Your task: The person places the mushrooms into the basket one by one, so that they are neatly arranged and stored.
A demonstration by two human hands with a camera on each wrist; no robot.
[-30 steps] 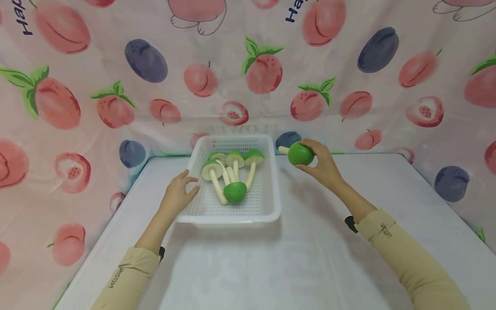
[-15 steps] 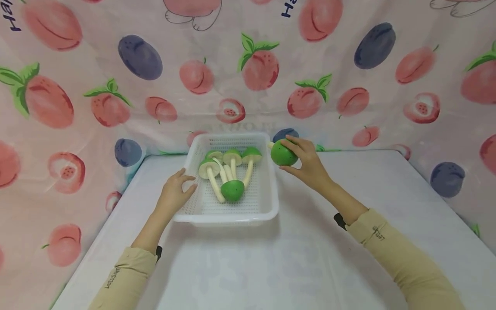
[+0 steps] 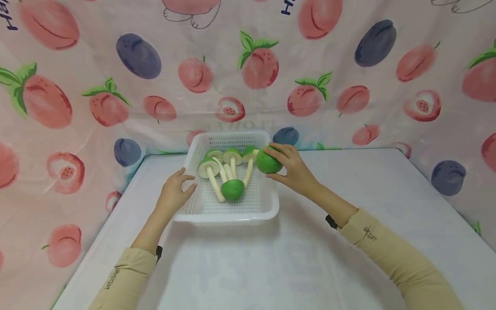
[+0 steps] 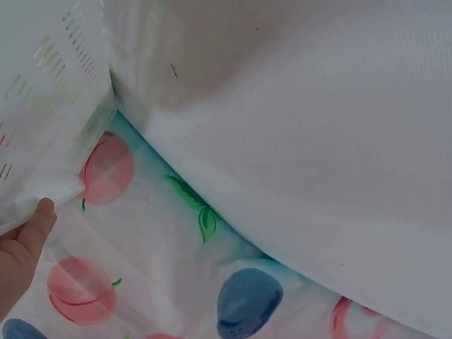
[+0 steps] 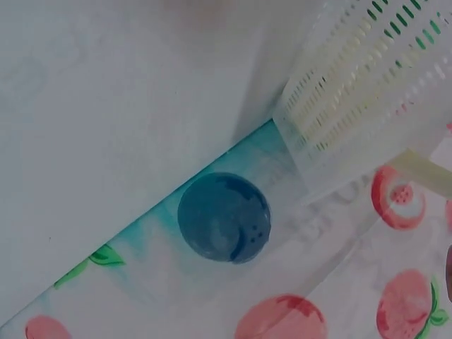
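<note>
In the head view my right hand holds a toy mushroom by its green cap, thumb below and fingers above. That mushroom is over the right rim of a white perforated plastic basket, its stem pointing left; the pale stem also shows in the right wrist view. My left hand holds the basket's left rim, its fingers against the rim in the left wrist view. Inside the basket lie several more green-capped mushrooms, one with its cap toward me.
The basket stands on a white-covered table, near its back edge. Behind and beside the table hangs a fruit-printed cloth. White tabletop extends to the right of the basket and in front of it.
My right hand has moved left with the mushroom, from beside the basket to over its right rim. The left hand stays at the left rim. The head view has shifted slightly.
</note>
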